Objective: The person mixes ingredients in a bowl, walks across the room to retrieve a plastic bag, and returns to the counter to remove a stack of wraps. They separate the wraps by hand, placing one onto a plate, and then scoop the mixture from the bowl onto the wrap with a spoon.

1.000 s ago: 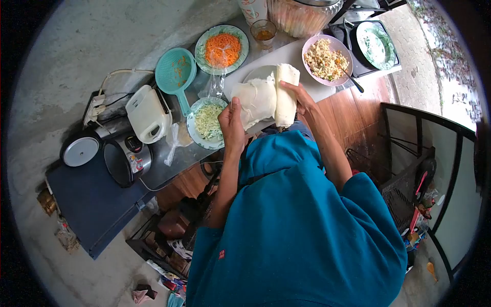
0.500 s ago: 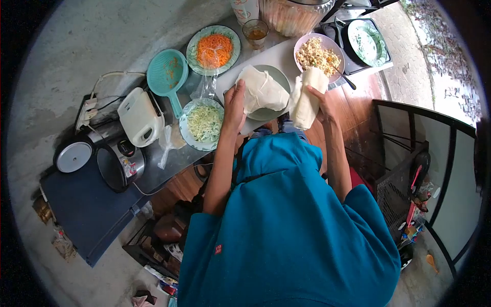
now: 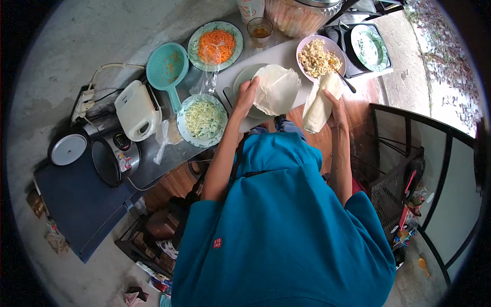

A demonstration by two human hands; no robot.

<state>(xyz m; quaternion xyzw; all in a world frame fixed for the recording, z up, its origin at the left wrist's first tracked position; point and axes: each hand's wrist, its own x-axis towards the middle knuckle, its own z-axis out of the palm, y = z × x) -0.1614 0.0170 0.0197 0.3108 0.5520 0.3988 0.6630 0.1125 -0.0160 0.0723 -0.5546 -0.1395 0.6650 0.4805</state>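
A round, thin pale wrapper sheet [image 3: 277,89] is held by its left edge in my left hand [image 3: 246,96], over a green plate [image 3: 243,81] on a light board [image 3: 289,53]. Farther right, my right hand [image 3: 336,108] grips a folded bundle of pale wrappers [image 3: 319,108], whose upper end lies at the near rim of a pink bowl [image 3: 339,49]. Inside the bowl is a crumbly yellowish filling [image 3: 317,57] with a spoon.
Shredded carrot [image 3: 216,47] and shredded cabbage [image 3: 203,119] lie on patterned plates. A green strainer [image 3: 162,65], a glass [image 3: 259,31], a white appliance [image 3: 135,110] and a rice cooker [image 3: 115,159] stand around. At right is a stove [image 3: 343,33].
The wrapper in my left hand has moved right and now hangs flatter, uncovering the plate's left side. My right hand has shifted right with the folded bundle. The camera view has shifted slightly.
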